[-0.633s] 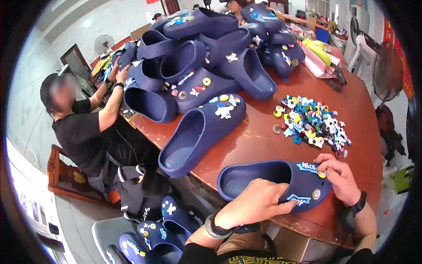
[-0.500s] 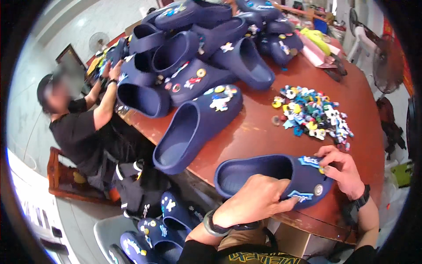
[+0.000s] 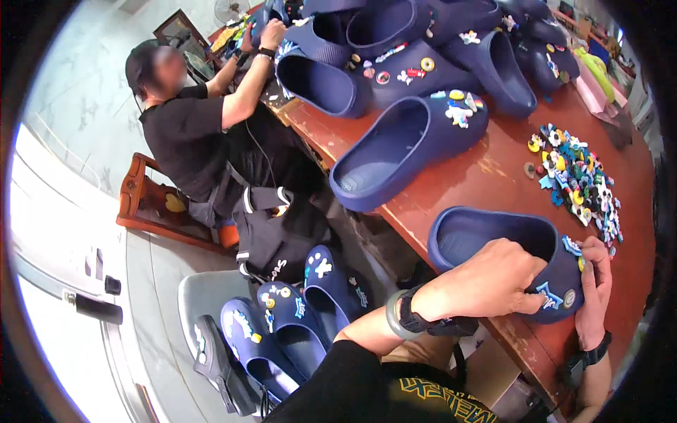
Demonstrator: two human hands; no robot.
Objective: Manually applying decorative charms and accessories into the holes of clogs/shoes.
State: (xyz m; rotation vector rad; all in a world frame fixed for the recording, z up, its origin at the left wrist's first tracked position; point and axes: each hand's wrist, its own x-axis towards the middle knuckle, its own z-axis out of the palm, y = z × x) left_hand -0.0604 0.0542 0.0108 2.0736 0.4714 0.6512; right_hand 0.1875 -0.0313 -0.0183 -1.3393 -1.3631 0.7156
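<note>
The fingers of the left hand point(image 3: 479, 282) are clamped on a navy clog point(image 3: 493, 236), some being hooked into its opening and one set against a blue charm point(image 3: 549, 297) on the upper. The fingers of the right hand point(image 3: 596, 285) are laid against the toe, beside a yellow charm point(image 3: 581, 264); whether they are closed on it cannot be told. The clog is held at the near edge of the bench point(image 3: 486, 169), toe toward 4 o'clock. From it, a heap of loose charms point(image 3: 580, 187) is noted at 1 o'clock, a decorated clog point(image 3: 405, 151) at 11 o'clock, and a pile of clogs point(image 3: 446, 67) toward 12 o'clock. Further decorated clogs point(image 3: 300, 342) are carried by a grey chair point(image 3: 192, 282) at 8 o'clock. A co-worker point(image 3: 187, 144) in black is seen at 10 o'clock.
</note>
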